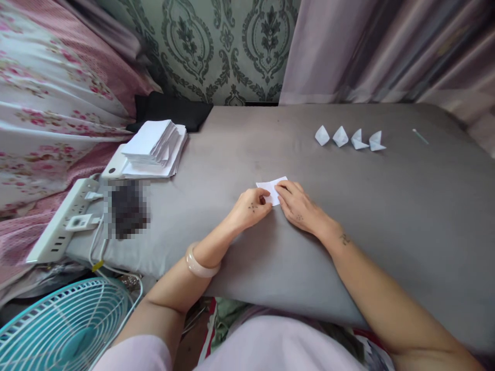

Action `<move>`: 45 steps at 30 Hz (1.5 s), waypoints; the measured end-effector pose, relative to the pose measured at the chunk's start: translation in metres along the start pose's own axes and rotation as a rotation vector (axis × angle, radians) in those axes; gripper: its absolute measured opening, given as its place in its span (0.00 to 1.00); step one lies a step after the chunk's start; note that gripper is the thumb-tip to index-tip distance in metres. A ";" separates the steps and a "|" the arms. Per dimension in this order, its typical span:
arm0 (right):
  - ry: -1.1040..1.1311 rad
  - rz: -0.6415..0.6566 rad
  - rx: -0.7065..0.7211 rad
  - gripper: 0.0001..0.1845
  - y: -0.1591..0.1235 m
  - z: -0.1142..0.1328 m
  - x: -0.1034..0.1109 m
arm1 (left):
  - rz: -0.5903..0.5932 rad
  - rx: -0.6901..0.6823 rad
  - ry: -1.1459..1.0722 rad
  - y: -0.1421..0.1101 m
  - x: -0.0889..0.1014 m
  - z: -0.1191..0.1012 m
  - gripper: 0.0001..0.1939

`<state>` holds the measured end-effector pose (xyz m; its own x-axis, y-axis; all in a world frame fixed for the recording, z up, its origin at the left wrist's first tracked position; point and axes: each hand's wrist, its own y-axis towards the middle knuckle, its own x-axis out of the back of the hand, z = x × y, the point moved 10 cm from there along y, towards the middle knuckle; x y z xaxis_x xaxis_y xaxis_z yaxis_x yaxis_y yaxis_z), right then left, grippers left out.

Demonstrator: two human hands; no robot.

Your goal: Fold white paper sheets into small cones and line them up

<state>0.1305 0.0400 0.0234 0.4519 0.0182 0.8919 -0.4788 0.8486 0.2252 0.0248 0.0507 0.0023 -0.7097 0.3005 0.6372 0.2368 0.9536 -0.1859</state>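
Between my two hands, low over the grey-covered table (240, 154), is a small white sheet of paper (274, 192). My left hand (253, 206) pinches its left side between thumb and fingers. On the right edge, my right hand (299, 203) closes its fingers on the same paper, which hide that part of it. Several folded white paper pieces (341, 137) stand in a row farther back on the right. A thick stack of white paper (152, 147) lies at the back left.
A white power strip (64, 221) with plugs and cables sits at the left edge, beside a blurred dark object (128, 208). Below it is a turquoise fan (73, 330). A black cloth (170, 111) lies behind the stack. A thin stick (420, 136) rests far right.
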 end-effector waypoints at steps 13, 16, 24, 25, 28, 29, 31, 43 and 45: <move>-0.060 0.076 0.047 0.22 -0.011 0.000 0.002 | -0.131 -0.378 0.560 -0.014 0.005 -0.034 0.13; -0.048 0.089 0.078 0.23 -0.012 0.001 0.003 | -0.118 -0.520 0.649 -0.016 0.001 -0.044 0.12; 0.080 0.097 0.072 0.21 -0.021 -0.010 0.008 | -0.011 -0.534 0.540 0.000 -0.006 -0.035 0.13; 0.088 0.102 0.066 0.21 -0.021 -0.011 0.008 | -0.012 -0.522 0.522 0.001 -0.006 -0.034 0.13; 0.097 0.106 0.054 0.21 -0.022 -0.014 0.008 | -0.012 -0.484 0.471 0.006 -0.005 -0.029 0.13; 0.099 0.106 0.055 0.22 -0.021 -0.014 0.008 | -0.011 -0.476 0.453 0.007 -0.004 -0.028 0.13; 0.104 0.104 0.060 0.22 -0.021 -0.014 0.008 | -0.012 -0.455 0.412 0.010 -0.003 -0.026 0.13; 0.080 0.087 0.096 0.22 -0.020 -0.007 0.013 | -0.032 -0.293 0.270 0.023 0.004 -0.021 0.08; 0.080 0.087 0.100 0.22 -0.020 -0.007 0.014 | -0.030 -0.283 0.244 0.024 0.005 -0.019 0.08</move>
<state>0.1519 0.0266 0.0288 0.4622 0.1344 0.8766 -0.5896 0.7849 0.1905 0.0397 0.0748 0.0155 -0.5486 0.2266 0.8048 0.4164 0.9088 0.0280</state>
